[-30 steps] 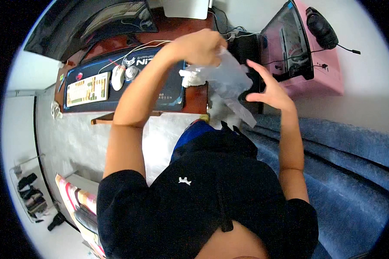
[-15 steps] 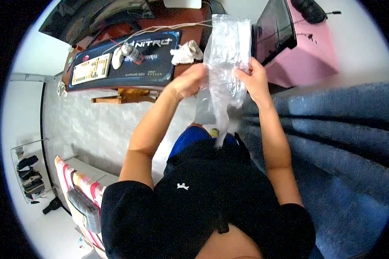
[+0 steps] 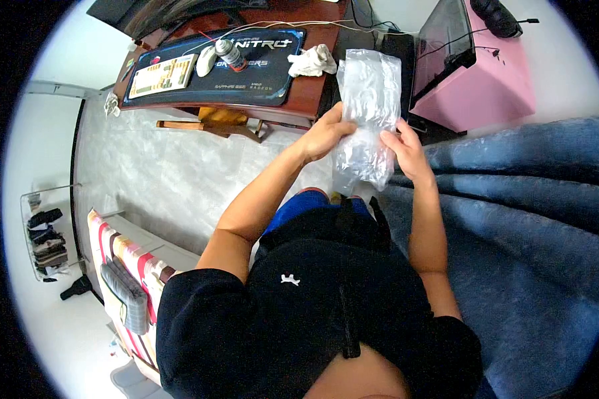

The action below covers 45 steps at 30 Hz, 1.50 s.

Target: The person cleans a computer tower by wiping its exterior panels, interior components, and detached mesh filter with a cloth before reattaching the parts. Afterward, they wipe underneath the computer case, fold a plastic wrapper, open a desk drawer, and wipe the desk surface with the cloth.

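A clear, crinkled plastic bag [image 3: 369, 90] hangs between my hands, in front of the desk's right end. Something whitish shows through the plastic, but I cannot make out what it is. My left hand [image 3: 327, 135] grips the bag's left edge, thumb on top. On the opposite edge, my right hand [image 3: 408, 149] pinches the plastic with its thumb on the near face. The fingers behind the bag are hidden. Its lower end reaches down near my knees.
On the desk [image 3: 306, 100] lie a dark mouse pad [image 3: 259, 80], a keyboard [image 3: 161, 75], a white mouse [image 3: 206, 61], a spray can [image 3: 230, 54] and a crumpled white cloth [image 3: 311, 61]. A pink computer case [image 3: 496, 86] stands at right, beside a blue curtain [image 3: 512, 166]. A wooden stool [image 3: 213, 124] sits under the desk.
A loose strip of plastic that dangled below the bag no longer hangs there. My left hand now shows its thumb over the bag's edge. The view has shifted, placing hands and bag lower.
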Each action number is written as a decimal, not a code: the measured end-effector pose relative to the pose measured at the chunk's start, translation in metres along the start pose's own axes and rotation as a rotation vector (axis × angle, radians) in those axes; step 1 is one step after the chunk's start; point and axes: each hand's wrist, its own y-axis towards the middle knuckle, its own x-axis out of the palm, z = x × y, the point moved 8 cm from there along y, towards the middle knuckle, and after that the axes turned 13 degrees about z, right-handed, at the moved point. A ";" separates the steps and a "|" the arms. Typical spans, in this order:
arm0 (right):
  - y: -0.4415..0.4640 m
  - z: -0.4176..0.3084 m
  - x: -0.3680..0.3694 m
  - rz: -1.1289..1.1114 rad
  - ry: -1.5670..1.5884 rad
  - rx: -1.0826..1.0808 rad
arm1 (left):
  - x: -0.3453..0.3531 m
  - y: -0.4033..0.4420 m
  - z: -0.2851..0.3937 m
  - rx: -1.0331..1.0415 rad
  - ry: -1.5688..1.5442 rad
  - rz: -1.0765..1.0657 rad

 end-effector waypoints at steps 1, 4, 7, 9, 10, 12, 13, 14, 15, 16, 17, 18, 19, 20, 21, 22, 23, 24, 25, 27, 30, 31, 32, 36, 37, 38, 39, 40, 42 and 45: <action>0.000 0.006 -0.001 -0.009 0.035 0.017 | -0.003 -0.002 0.002 0.062 0.100 -0.006; -0.004 0.019 0.002 -0.023 0.187 0.054 | -0.014 -0.022 0.018 0.070 0.070 -0.016; -0.001 0.029 0.016 -0.185 0.251 0.067 | -0.031 -0.027 0.027 0.121 0.016 -0.300; -0.003 0.018 0.032 -0.175 0.215 0.101 | -0.048 -0.028 0.026 0.164 0.137 -0.297; -0.006 0.006 0.047 -0.168 0.238 0.106 | -0.053 -0.034 0.031 0.134 0.014 -0.283; -0.003 0.000 0.059 -0.141 0.119 0.048 | -0.061 -0.046 0.043 0.074 -0.231 -0.253; -0.003 -0.002 0.061 -0.097 0.035 -0.044 | -0.064 -0.048 0.040 0.038 -0.394 -0.212; -0.005 -0.005 0.067 -0.051 -0.049 -0.135 | -0.069 -0.053 0.036 -0.077 -0.525 -0.154; -0.007 -0.012 0.073 -0.006 -0.135 -0.226 | -0.072 -0.058 0.032 -0.193 -0.653 -0.094; -0.005 -0.011 0.076 0.008 -0.248 -0.304 | -0.082 -0.056 0.019 -0.099 -0.387 -0.054; -0.007 -0.012 0.079 0.034 -0.341 -0.369 | -0.091 -0.054 0.003 -0.006 -0.120 -0.015; -0.009 -0.016 0.085 0.059 -0.434 -0.433 | -0.090 -0.058 0.000 0.045 -0.022 0.012; -0.012 -0.019 0.090 0.084 -0.529 -0.496 | -0.091 -0.061 -0.001 0.042 -0.103 0.033; -0.009 -0.007 0.084 0.130 -0.434 -0.429 | -0.093 -0.064 -0.002 0.038 -0.184 0.055; -0.008 0.007 0.081 0.155 -0.320 -0.255 | -0.096 -0.068 -0.002 0.032 -0.265 0.078; -0.010 0.020 0.080 0.178 -0.205 -0.083 | -0.103 -0.070 0.005 0.118 -0.217 0.133; -0.014 0.035 0.081 0.199 -0.088 0.088 | -0.106 -0.074 0.011 0.180 -0.126 0.165; -0.022 0.035 0.092 0.119 -0.139 0.046 | -0.110 -0.079 0.018 0.243 -0.035 0.196; -0.031 0.034 0.102 0.037 -0.189 0.000 | -0.113 -0.082 0.025 0.309 0.058 0.226; -0.049 0.050 0.117 -0.057 -0.314 -0.010 | -0.123 -0.076 -0.004 0.352 0.280 0.118; -0.057 0.079 0.112 -0.004 -0.477 0.042 | -0.122 -0.088 -0.015 0.145 0.517 -0.019; -0.060 0.085 0.110 0.014 -0.527 0.081 | -0.123 -0.092 -0.014 0.225 0.589 0.023; -0.062 0.088 0.110 0.002 -0.585 0.092 | -0.124 -0.096 -0.016 0.305 0.662 0.063; -0.068 0.105 0.109 -0.116 -0.875 0.269 | -0.125 -0.097 -0.037 0.308 1.000 0.028; -0.068 0.106 0.110 -0.136 -0.929 0.231 | -0.126 -0.096 -0.042 0.258 1.088 0.004; -0.067 0.107 0.111 -0.156 -0.983 0.192 | -0.129 -0.096 -0.035 0.404 1.097 0.078; -0.061 0.108 0.109 -0.072 -0.858 0.069 | -0.135 -0.098 -0.032 0.551 1.102 0.153; -0.059 0.112 0.106 0.009 -0.729 -0.050 | -0.142 -0.096 -0.033 0.526 0.985 0.157; -0.063 0.121 0.102 0.080 -0.512 -0.015 | -0.156 -0.085 -0.043 0.309 0.630 0.099; -0.063 0.112 0.123 0.049 -0.292 0.269 | -0.167 -0.080 -0.072 -0.088 -0.040 0.026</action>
